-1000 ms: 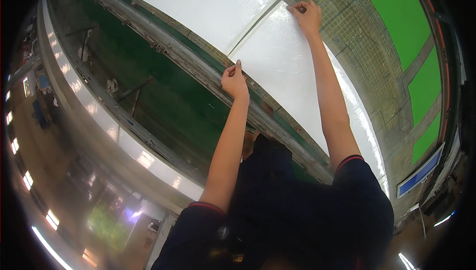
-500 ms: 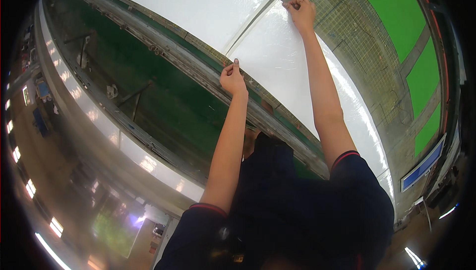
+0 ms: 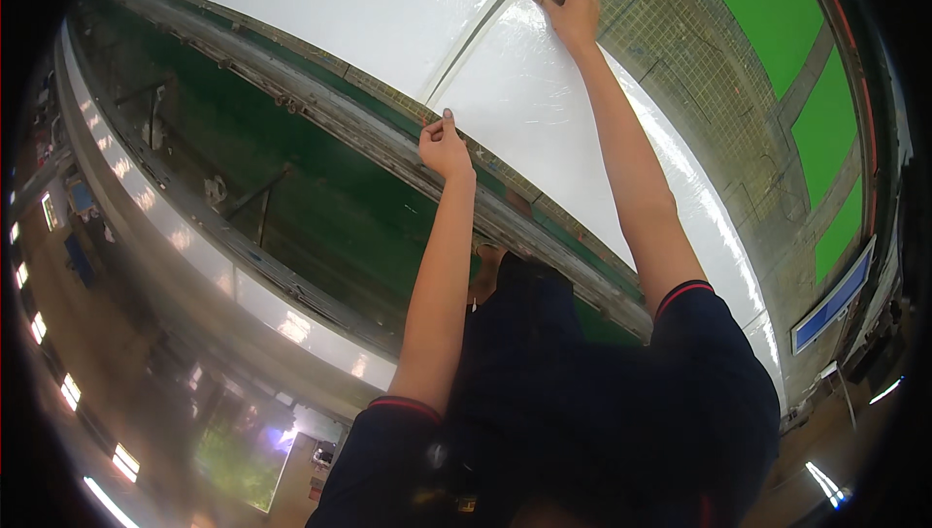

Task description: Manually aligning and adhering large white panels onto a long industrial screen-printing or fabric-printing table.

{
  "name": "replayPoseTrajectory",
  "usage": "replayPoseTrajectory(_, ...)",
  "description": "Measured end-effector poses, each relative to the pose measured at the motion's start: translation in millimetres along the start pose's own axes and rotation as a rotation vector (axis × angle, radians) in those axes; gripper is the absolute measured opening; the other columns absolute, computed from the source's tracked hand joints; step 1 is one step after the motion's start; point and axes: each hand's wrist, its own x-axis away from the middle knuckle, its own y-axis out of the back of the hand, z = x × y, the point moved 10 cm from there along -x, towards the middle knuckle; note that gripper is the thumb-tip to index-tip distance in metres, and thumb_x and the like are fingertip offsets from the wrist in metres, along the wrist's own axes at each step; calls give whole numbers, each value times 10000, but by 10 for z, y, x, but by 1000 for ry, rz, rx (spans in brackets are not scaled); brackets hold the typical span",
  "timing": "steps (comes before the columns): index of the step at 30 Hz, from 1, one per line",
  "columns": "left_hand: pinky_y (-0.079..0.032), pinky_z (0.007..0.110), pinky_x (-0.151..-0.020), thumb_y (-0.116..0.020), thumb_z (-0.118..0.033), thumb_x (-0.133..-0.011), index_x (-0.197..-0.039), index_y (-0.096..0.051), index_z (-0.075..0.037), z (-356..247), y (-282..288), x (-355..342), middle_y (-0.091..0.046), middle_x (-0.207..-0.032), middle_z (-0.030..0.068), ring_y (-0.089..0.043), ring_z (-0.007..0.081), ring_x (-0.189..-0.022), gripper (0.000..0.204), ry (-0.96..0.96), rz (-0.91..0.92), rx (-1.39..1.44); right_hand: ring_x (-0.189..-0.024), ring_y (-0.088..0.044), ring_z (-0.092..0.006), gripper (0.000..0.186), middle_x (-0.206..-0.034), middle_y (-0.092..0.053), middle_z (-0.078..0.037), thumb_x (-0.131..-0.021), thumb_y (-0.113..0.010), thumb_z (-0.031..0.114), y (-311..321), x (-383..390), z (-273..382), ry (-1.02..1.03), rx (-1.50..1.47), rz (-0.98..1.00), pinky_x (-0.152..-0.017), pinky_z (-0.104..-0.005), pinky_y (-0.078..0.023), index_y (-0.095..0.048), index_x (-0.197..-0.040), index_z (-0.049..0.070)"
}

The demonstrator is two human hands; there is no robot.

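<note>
I have both bare hands reaching up over a glossy white sheet (image 3: 524, 125), which lies flat on a long surface (image 3: 670, 62) covered in yellowish grid mesh. A second white sheet (image 3: 320, 9) lies to its left, and a narrow greyish gap (image 3: 472, 41) separates the two.

The right hand (image 3: 571, 12) is at the far edge of the nearer sheet, just right of the gap's far end. Its thumb and fingers are bent in toward each other; I can't tell how firmly they close or whether the edge is caught between them. The left hand (image 3: 446, 149) is at the near edge, just beside the gap's other end, thumb pointing up and fingers curled. From this angle I can't tell whether it grips the sheet either. The right forearm crosses above the white, while the left forearm passes over a worn metal rail (image 3: 340, 125) that runs along the near side.

Left of the rail I see a dark green floor (image 3: 330, 227), and past that another shiny white strip (image 3: 199, 247). Bright green panels (image 3: 772, 14) show on the far right, with a blue framed board (image 3: 833, 297) below them. Both dark sleeves (image 3: 714, 334) have red trim.
</note>
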Motion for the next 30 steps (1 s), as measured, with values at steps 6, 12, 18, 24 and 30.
replayPoseTrajectory(6, -570, 313, -570, -797, -331, -948, -896, -631, -37, -90, 14, -62, -611, -817, 23, -574, 141, -721, 341, 4, 33, -74, -995, -552, -296, 238, -907, -631, -40, -801, -853, 369, 46, 0, 89, 8, 36, -45, -894, -445, -470, -792, -865, 148)
replayPoseTrajectory(12, -571, 330, -469, -820, -292, -928, -732, -438, -74, -100, 76, -37, -516, -698, 39, -544, 185, -642, 481, 119, 34, -121, -1043, -572, -314, 383, -939, -642, -64, -778, -879, 309, 140, -61, 126, -136, -28, 2, -918, -459, -468, -667, -1022, 104)
replayPoseTrajectory(18, -607, 336, -488, -828, -264, -919, -695, -380, -83, -109, 73, -21, -456, -646, 28, -514, 176, -579, 533, 133, 79, -60, -1163, -576, -355, 232, -1342, -589, -157, -896, -706, 126, 58, 371, 637, 53, 278, -17, -964, -481, -475, -627, -1109, 82)
replayPoseTrajectory(24, -572, 325, -540, -750, -154, -959, -701, -388, -67, -296, 368, 105, -428, -655, 20, -458, 134, -574, 453, -187, 187, 16, -1501, -348, -456, 614, -1559, -437, -256, -905, -570, 73, -472, 2134, 1666, 398, 205, 229, -1241, -537, -307, -476, -1509, 18)
replayPoseTrajectory(30, -379, 372, -643, -727, -82, -914, -739, -373, 12, 13, 1535, 1038, -354, -721, 99, -365, 220, -657, 407, -508, 76, -208, -1396, -455, -421, 534, -1454, -503, -201, -873, -611, 48, -128, 3481, 1970, 471, -176, 444, -1146, -504, -408, -565, -1405, 53)
